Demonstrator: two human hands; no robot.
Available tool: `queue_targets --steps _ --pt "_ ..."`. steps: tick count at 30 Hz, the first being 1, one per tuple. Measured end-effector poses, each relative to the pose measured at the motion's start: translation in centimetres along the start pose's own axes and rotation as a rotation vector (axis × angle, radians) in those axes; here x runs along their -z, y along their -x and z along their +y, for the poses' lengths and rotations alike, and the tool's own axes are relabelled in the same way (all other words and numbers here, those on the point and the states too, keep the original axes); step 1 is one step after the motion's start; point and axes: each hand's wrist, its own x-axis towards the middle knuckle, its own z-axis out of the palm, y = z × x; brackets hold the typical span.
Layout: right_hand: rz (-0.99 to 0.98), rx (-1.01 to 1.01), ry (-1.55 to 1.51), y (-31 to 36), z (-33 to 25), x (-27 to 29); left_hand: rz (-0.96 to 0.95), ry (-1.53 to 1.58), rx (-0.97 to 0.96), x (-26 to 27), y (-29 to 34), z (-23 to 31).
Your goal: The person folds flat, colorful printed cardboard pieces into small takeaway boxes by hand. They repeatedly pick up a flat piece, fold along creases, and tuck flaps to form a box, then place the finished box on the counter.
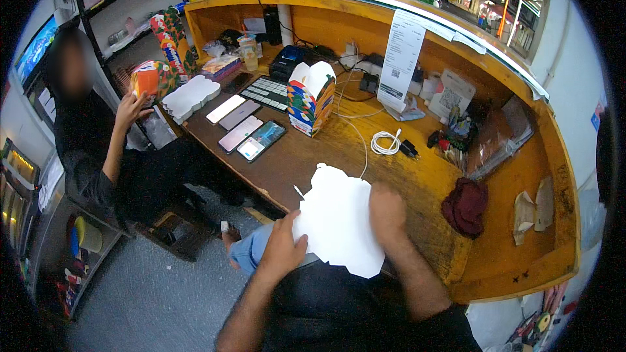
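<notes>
A flat, unfolded white carton blank (340, 221) is spread out over the near edge of the brown desk, its plain side up. My left hand (284, 248) grips its left edge, with the thumb on top. At the right edge, my right hand (389, 214) is closed on the blank, its fingers partly hidden and slightly blurred. Beyond it stands a colourful patterned folded carton (312, 99), upright with its white top flaps raised. Several phones (262, 140) lie side by side to its left, beside a keyboard (266, 93).
A coiled white cable (386, 143) and black charger plug (409, 149) lie beyond my right hand. A maroon cloth (465, 207) lies at the right. At the left, a seated person (98, 137) holds an orange patterned carton (147, 79) near white blanks (190, 98). A long receipt (400, 58) hangs from the ledge.
</notes>
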Motion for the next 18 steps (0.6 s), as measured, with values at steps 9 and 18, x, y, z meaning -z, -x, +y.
queue_targets --steps 9,18 --pt "0.021 0.245 -0.532 4.7 -0.5 6.1 0.166 0.115 -0.031 -4.1 1.0 0.0" --pt "0.047 0.460 -0.321 12.7 -4.3 2.7 -0.200 0.290 -0.028 -3.3 3.5 2.1"
